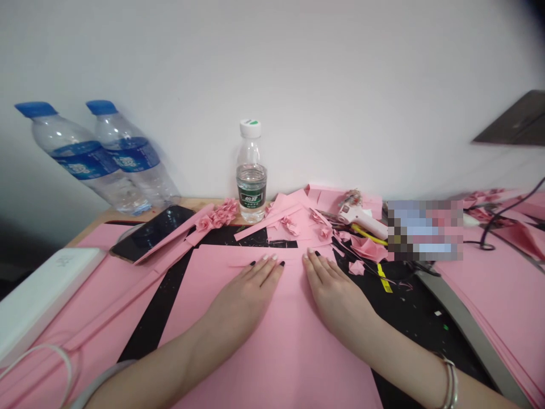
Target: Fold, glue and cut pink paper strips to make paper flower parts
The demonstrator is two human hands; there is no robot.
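Note:
A large pink paper sheet [289, 352] lies in front of me on a black mat [145, 324]. My left hand [251, 289] rests flat on the sheet's upper part, fingers stretched toward its far edge. Just across from it, my right hand [336, 289] also lies flat, its fingertips close to the same edge. A gap of bare paper separates the two hands. Faint crease-like lines run across the sheet near the left fingertips. Neither hand grips anything that I can see.
Paper flowers [217, 216], pink scraps [293, 210] and a glue gun [361, 218] lie behind the sheet. A water bottle [251, 182] stands by the wall. At left are a phone [153, 233], a white box-like object [51, 295] and two leaning bottles [80, 159]. Pink paper [502, 301] is stacked right.

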